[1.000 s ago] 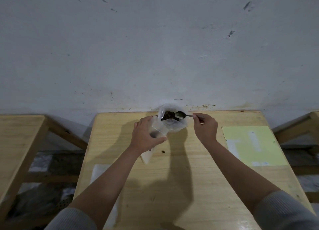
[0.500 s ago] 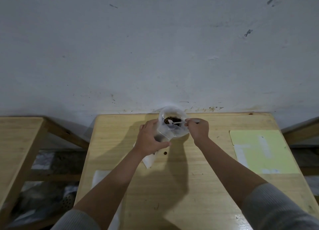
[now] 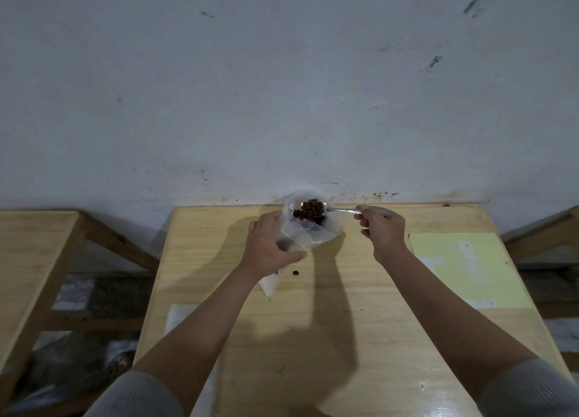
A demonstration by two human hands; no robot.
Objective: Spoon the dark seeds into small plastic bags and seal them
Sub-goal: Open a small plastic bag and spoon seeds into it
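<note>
while a second ago the spoon (image 3: pixel 326 210) looked bare at the rim of the tub (image 3: pixel 308 222), it is now heaped with dark seeds (image 3: pixel 310 210) and sits just over the tub's far side. so a scoop has just been made, half a second after the spoon was down inside the tub. the right hand (image 3: pixel 380 233) pinches the spoon's handle, just right of the tub. the left hand (image 3: pixel 269 249) is curled round a small bag (image 3: pixel 289 244) just left of the tub and near its front; the bag's mouth is hard to see, so how wide it gapes cannot be told. something dark shows through the bag, maybe seeds that are in already. one seed (image 3: pixel 295 272) lies loose on the table (image 3: pixel 344 322), just in front of the tub. the next job is likely to carry the full spoon over to the bag and tip it in. the heap is tall, so seeds could roll off on the way.
</note>
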